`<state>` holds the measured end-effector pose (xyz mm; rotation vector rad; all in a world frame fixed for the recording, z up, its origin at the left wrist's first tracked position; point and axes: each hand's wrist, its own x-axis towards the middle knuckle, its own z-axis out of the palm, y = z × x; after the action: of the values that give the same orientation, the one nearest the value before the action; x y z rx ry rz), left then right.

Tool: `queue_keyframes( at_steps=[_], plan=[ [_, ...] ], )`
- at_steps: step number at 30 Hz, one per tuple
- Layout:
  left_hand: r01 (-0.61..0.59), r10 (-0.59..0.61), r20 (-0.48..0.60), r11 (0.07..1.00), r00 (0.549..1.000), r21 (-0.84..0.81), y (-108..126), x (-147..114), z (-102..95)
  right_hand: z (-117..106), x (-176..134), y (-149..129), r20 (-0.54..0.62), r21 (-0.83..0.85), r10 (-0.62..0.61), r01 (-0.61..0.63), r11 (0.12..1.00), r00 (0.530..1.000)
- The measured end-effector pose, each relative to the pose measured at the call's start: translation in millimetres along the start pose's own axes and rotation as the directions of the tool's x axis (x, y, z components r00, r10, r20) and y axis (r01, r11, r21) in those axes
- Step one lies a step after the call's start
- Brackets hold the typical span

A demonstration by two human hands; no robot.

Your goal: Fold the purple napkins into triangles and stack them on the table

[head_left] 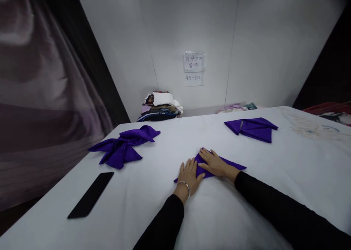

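Observation:
A purple cloth napkin (231,163), folded into a triangle, lies flat on the white-covered table in front of me. My left hand (189,176), with a silver bracelet at the wrist, rests flat on its left part, fingers stretched out. On its upper middle lies my right hand (213,163), palm down with the fingers extended. The two hands are close together, thumbs pointing toward each other, and they cover much of the cloth. Its long edge faces me, and a pointed corner shows at each side.
Crumpled purple napkins (123,146) lie at the left, and a folded purple napkin (253,128) at the back right. A flat black rectangular object (91,195) is near the left edge of the table (148,206). Clothes (161,105) are piled by the wall beneath handwritten paper signs (194,68).

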<state>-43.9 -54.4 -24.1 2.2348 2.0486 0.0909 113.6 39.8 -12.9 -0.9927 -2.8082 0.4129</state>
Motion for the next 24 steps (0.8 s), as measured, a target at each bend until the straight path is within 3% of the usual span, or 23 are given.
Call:
queue_keyframes(
  at_steps=[12, 15, 18, 24],
  plan=[
    [0.022, -0.022, 0.057, 1.0, 0.998, -0.005, -4, 4, -7.6, -4, 10, 10, -0.032, 0.074, 0.039, -0.036, 0.997, 0.999],
    [0.074, -0.073, 0.071, 0.997, 0.995, -0.011, 3, 13, -12.8, -6, 9, 9, -0.051, 0.09, 0.026, -0.021, 0.996, 0.998],
    [0.028, -0.028, 0.021, 1.0, 0.999, 0.005, 14, 26, -15.5, -4, 9, 10, -0.067, 0.094, 0.022, -0.016, 0.995, 0.998],
    [-0.02, 0.019, 0.036, 1.0, 0.999, 0.018, 14, 37, -0.4, -1, 10, 11, -0.099, 0.07, 0.027, -0.02, 0.997, 0.995]
  ],
)
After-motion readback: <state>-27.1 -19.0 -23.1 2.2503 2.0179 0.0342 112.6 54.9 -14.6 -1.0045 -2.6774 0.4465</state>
